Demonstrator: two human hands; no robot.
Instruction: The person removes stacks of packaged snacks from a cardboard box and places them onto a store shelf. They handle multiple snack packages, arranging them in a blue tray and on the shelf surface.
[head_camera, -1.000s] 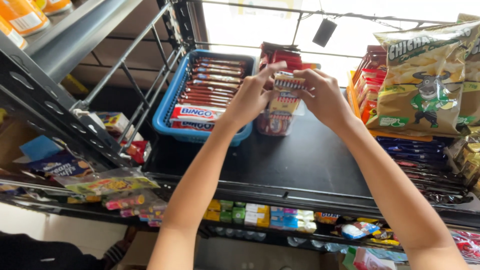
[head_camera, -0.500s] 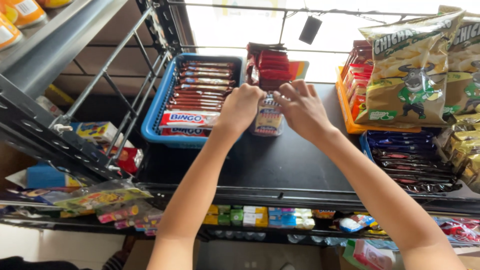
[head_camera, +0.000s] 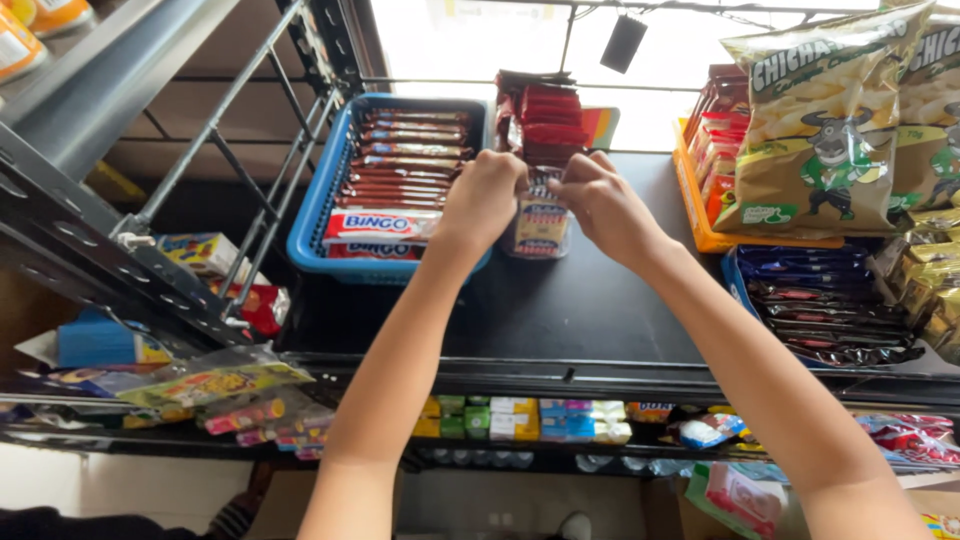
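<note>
left hand (head_camera: 487, 195) + right hand (head_camera: 598, 200): both pinching glossy clear plastic snack pack (head_camera: 541, 225) | on matte black shelf (head_camera: 560, 310)

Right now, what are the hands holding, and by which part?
Both hands, left hand and right hand, grip the top edge of a clear snack pack standing on the black shelf. The fingers pinch its upper end; the lower part hangs free of them.

Between the left hand (head_camera: 487, 195) and right hand (head_camera: 598, 200) stands a clear snack pack (head_camera: 541, 226) on the shelf (head_camera: 600, 310). A basket of biscuit packs (head_camera: 400, 180) lies left of the left hand, stacked packets (head_camera: 550, 125) behind both, chip bags (head_camera: 815, 130) right of the right hand.
</note>
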